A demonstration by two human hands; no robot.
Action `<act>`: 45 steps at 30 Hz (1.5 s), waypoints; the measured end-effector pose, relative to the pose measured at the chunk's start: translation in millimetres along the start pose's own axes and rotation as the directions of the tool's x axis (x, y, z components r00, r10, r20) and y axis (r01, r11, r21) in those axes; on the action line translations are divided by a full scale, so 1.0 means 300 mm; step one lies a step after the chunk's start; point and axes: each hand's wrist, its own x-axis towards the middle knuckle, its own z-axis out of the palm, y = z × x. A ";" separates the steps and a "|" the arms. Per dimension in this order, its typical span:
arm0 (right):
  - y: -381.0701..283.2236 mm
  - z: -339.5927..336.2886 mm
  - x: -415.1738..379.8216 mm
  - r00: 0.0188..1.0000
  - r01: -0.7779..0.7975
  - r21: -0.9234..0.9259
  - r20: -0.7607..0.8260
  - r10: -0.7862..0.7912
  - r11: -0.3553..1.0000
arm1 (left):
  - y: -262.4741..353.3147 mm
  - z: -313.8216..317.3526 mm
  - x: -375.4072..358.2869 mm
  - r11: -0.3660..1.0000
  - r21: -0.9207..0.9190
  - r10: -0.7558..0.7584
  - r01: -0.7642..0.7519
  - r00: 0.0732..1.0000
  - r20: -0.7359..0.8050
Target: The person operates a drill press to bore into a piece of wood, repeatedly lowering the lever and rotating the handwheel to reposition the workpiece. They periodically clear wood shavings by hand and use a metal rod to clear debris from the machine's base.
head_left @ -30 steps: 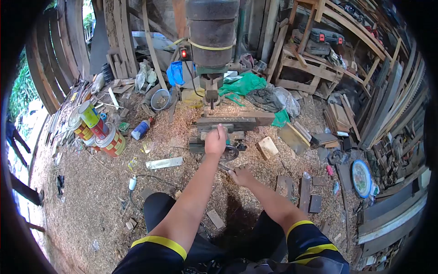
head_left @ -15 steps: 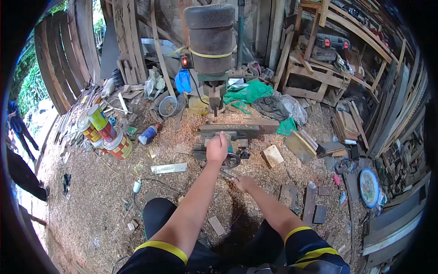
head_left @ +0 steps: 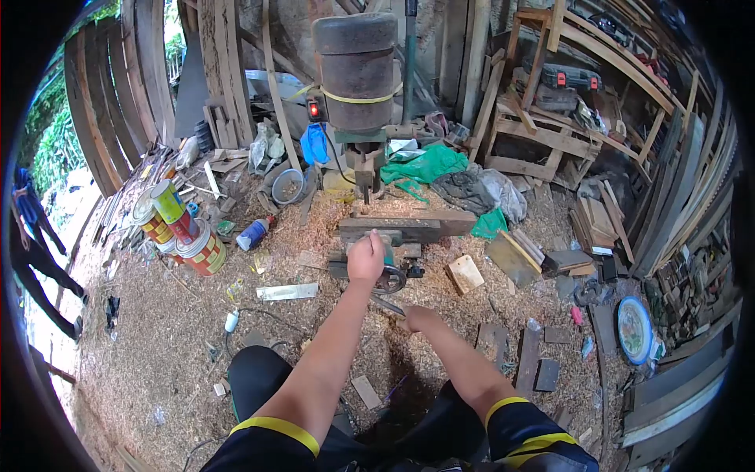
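Observation:
A drill-like machine point(head_left: 358, 79) with a dark cylindrical body stands at the top centre, its bit pointing down above a wooden workpiece point(head_left: 417, 227). The wood rests across a vise-like table with a handwheel point(head_left: 391, 279). My left hand point(head_left: 366, 257) is closed in front of the wood, at the near side of the vise; what it grips is hidden. Lower and to the right, my right hand point(head_left: 417, 319) is wrapped round the end of a metal lever point(head_left: 387, 305) that slants up toward the handwheel.
Paint cans point(head_left: 185, 228) and a bottle point(head_left: 252, 234) stand or lie at the left. A wood block point(head_left: 465, 274) is right of the vise. Wood shavings cover the floor. A person point(head_left: 39, 252) is at the far left edge. A round blue-rimmed object point(head_left: 634, 330) lies right.
The view has shifted slightly. My right hand has turned on the lever and my left hand stays by the vise. The person at the far left has moved further into view.

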 end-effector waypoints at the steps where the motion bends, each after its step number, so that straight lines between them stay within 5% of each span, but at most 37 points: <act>1: -0.008 -0.011 -0.011 1.000 0.000 0.003 -0.003 0.000 1.000 | 0.000 -0.003 0.002 1.000 0.006 -0.001 0.001 1.000 0.001; 3: -0.027 -0.044 -0.041 0.996 -0.092 0.105 0.004 0.092 0.990 | -0.004 -0.010 0.009 1.000 0.012 -0.002 0.002 1.000 0.000; 7: 0.013 0.002 -0.010 0.998 -0.037 0.010 -0.041 0.037 0.999 | 0.001 -0.005 0.005 1.000 -0.010 -0.002 0.002 1.000 0.004; 9: 0.018 -0.023 0.003 0.993 -0.095 0.077 0.078 0.089 0.993 | 0.004 -0.019 -0.002 1.000 -0.012 -0.018 0.018 1.000 -0.001; 18: 0.090 -0.036 0.077 0.981 -0.109 0.061 0.167 0.098 0.992 | 0.019 -0.028 0.000 0.998 -0.066 -0.007 0.008 1.000 0.020; 22: 0.074 -0.270 -0.077 0.977 -0.200 0.154 -0.046 0.209 0.968 | 0.017 -0.023 0.004 0.980 -0.073 -0.186 0.185 0.982 -0.008; 24: 0.077 -0.333 -0.111 0.756 0.001 0.551 -0.547 0.360 0.835 | 0.012 -0.028 0.017 0.962 -0.116 -0.243 0.249 0.968 0.062; 25: 0.060 -0.393 -0.112 0.665 0.054 0.582 -0.627 0.405 0.811 | 0.021 -0.035 0.025 0.977 -0.106 -0.180 0.187 0.981 0.077; 26: 0.052 -0.462 -0.088 0.646 0.060 0.578 -0.644 0.410 0.814 | 0.030 -0.047 0.018 0.987 -0.093 -0.121 0.130 0.988 0.093; 30: -0.093 -0.965 -0.015 0.450 0.678 0.508 -0.858 0.247 0.532 | 0.046 -0.049 0.002 0.999 -0.011 -0.035 0.037 0.993 0.112; 32: -0.218 -1.299 -0.020 0.254 0.812 0.327 -0.944 0.211 0.483 | -0.031 0.005 0.003 0.986 0.150 0.060 -0.069 0.996 0.062; 33: -0.266 -1.469 -0.011 0.245 0.851 0.326 -0.940 0.239 0.411 | -0.003 -0.013 0.016 0.985 0.152 0.077 -0.083 0.996 0.047; 34: -0.313 -1.640 -0.007 0.243 0.885 0.325 -0.933 0.266 0.334 | 0.052 -0.053 0.010 0.994 0.112 -0.019 0.011 0.997 0.079; 35: -0.383 -1.795 -0.043 0.191 0.853 0.304 -0.938 0.289 0.425 | 0.081 -0.073 0.005 0.991 0.075 -0.119 0.110 0.986 0.116; 37: -0.441 -2.083 0.046 0.318 0.812 0.441 -0.883 0.345 0.381 | 0.045 -0.053 -0.004 0.991 0.088 -0.106 0.099 0.991 0.087; 39: -0.515 -2.296 0.094 0.492 0.824 0.549 -0.816 0.304 0.140 | 0.061 -0.053 0.004 0.994 0.020 -0.106 0.105 0.993 0.055; 40: -0.537 -2.352 0.097 0.487 0.831 0.540 -0.821 0.298 0.133 | 0.061 -0.049 0.008 0.995 0.024 -0.097 0.096 0.994 0.046; 42: -0.556 -2.431 0.093 0.723 0.687 0.723 -0.690 0.025 0.076 | 0.028 -0.032 0.003 0.991 -0.039 -0.125 0.128 0.990 0.063; 45: -0.533 -2.371 0.137 0.621 0.777 0.617 -0.784 0.008 0.123 | -0.046 -0.008 -0.060 0.991 0.135 -0.026 0.023 1.000 0.017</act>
